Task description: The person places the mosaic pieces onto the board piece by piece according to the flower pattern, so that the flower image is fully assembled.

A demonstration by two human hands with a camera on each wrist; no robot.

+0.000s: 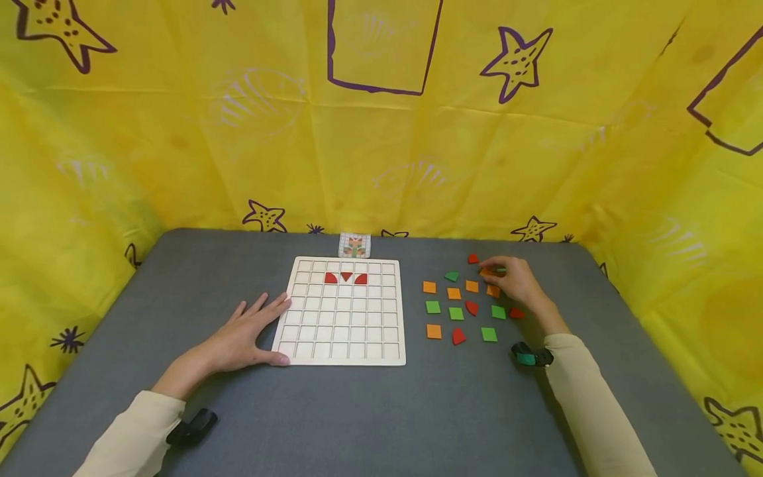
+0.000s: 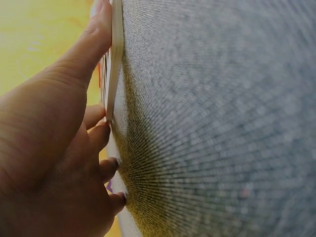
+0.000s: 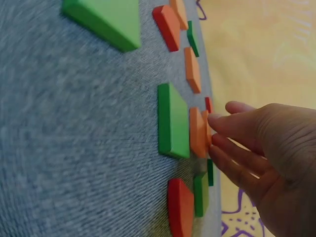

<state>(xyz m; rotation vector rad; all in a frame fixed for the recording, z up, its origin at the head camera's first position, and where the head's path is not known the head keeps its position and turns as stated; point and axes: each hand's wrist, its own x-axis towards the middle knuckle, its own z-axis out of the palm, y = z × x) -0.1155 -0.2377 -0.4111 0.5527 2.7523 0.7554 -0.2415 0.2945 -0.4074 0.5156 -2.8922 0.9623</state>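
Sleeves [image 1: 596, 404]: cream cloth, both forearms.
Table [image 1: 357, 424]: grey, with a fine woven-looking texture.
Left hand [image 1: 238, 338]: fingers spread, fairly straight, thumb and fingertips touching the board's left edge.
Grid board [image 1: 346, 334]: pale, flat, divided by raised lines into square cells; a red triangle [image 1: 346, 276] sits between two red quarter-circles [image 1: 360, 279] in an upper row.
Loose tiles [image 1: 489, 334]: smooth, flat green and orange squares plus fan-shaped reds, right of the board.
Right hand [image 1: 520, 283]: fingertips pinching an orange tile [image 1: 486, 271] over the far loose tiles.
Pattern card [image 1: 354, 246]: small, gridded, just beyond the board.
Backdrop [image 1: 381, 132]: creased yellow cloth, purple starfish outlines.
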